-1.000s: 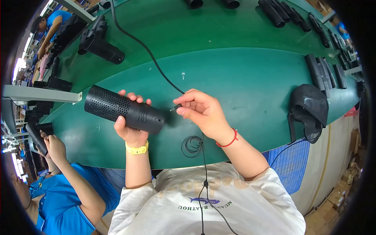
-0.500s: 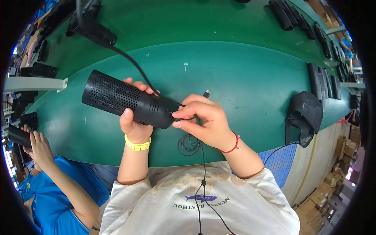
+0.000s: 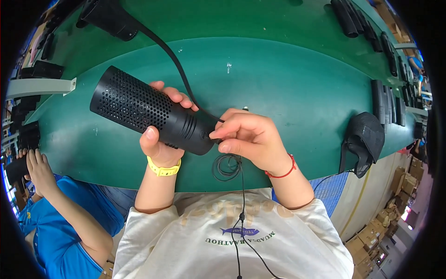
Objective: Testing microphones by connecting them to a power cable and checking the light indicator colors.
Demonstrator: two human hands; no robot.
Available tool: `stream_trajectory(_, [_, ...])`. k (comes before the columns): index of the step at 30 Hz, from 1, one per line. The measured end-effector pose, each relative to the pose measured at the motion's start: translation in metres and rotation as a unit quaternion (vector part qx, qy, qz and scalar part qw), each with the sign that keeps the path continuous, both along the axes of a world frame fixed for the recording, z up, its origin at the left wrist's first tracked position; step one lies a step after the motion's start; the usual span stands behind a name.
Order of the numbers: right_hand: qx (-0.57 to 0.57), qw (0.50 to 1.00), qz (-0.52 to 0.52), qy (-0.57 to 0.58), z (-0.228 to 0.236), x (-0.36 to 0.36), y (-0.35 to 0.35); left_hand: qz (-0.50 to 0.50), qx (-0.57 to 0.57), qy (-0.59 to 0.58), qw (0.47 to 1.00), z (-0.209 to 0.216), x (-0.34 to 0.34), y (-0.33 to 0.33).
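My left hand (image 3: 163, 154) wraps from below around a black perforated cylinder (image 3: 132, 100), with the thumb on the near side and fingertips on the far side. The cylinder lies tilted over the green table, its smooth ringed end toward my right hand (image 3: 260, 142). There, thumb and forefinger pinch a small black cable plug against the end of the cylinder; the fingers hide much of it. A thick black cord (image 3: 175, 60) runs down from the upper left to my right fingers. Below them hangs a coiled thin black cable (image 3: 226, 168), its strands trailing down over my shirt.
On the green table (image 3: 288, 79), a black fabric pouch with straps (image 3: 362, 139) lies at the right, near several black cylinders (image 3: 378, 100). A dark device (image 3: 109, 18) stands at the upper left, near a white bracket (image 3: 42, 87). A co-worker in blue (image 3: 69, 223) works at the left.
The cylinder has moved slightly left and away from me and tilts more steeply. My right hand has shifted a little right, still pinching at the cylinder's end. The thick cord swings wider.
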State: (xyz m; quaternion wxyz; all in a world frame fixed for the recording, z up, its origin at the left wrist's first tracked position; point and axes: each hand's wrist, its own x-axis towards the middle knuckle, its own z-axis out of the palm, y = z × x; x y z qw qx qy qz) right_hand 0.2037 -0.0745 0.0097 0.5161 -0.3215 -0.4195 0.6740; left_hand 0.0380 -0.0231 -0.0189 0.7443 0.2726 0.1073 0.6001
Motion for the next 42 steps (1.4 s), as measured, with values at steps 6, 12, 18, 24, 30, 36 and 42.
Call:
stream_trajectory(6, [-0.078,0.997,-0.018,0.009,-0.004,-0.007,0.0,0.043,0.054,-0.017,0.997,0.006,-0.003,-0.002])
stream_trajectory(12, [-0.144,0.97,0.094,0.174,-0.002,-0.014,-0.004,0.008,0.101,-0.042,0.994,0.011,0.0,-0.005])
stream_trajectory(18, [-0.105,0.977,0.081,0.164,-0.001,-0.018,-0.006,0.035,0.126,-0.014,0.991,0.014,-0.003,-0.006])
stream_trajectory(24, [-0.069,0.984,0.08,0.142,-0.002,-0.02,-0.007,0.041,0.122,-0.007,0.992,0.013,-0.004,-0.008])
stream_trajectory(30, [-0.036,0.991,0.058,0.116,-0.003,-0.025,-0.01,0.017,0.128,-0.014,0.991,0.013,-0.007,-0.006])
stream_trajectory(36, [0.0,0.996,0.091,0.006,-0.013,-0.001,0.006,0.001,0.024,-0.084,0.996,0.012,-0.003,-0.003])
stream_trajectory(42, [-0.05,0.984,-0.138,-0.097,0.006,0.018,0.008,-0.003,0.041,-0.048,0.998,0.011,-0.009,0.002])
